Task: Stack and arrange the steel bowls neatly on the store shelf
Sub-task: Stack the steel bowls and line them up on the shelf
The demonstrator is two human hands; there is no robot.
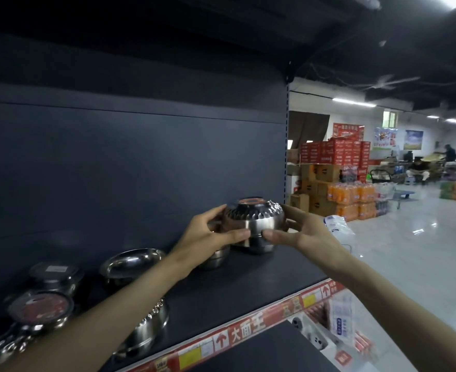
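Head view: left hand (210, 233) and right hand (306, 233), grip clamped either side of upturned steel bowl (253, 218), far right on shelf (261, 280), seemingly atop another bowl. Stacking step in hand. Next move likely: seat squarely, let go; loose bowls (132, 261) wait left.

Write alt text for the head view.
A left hand and right hand grip an upside-down stack of shiny steel bowls at the right end of a dark metal shelf. More loose steel bowls sit further left.

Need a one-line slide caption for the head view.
Left hand and right hand hold a steel bowl over the shelf; more bowls sit further left.
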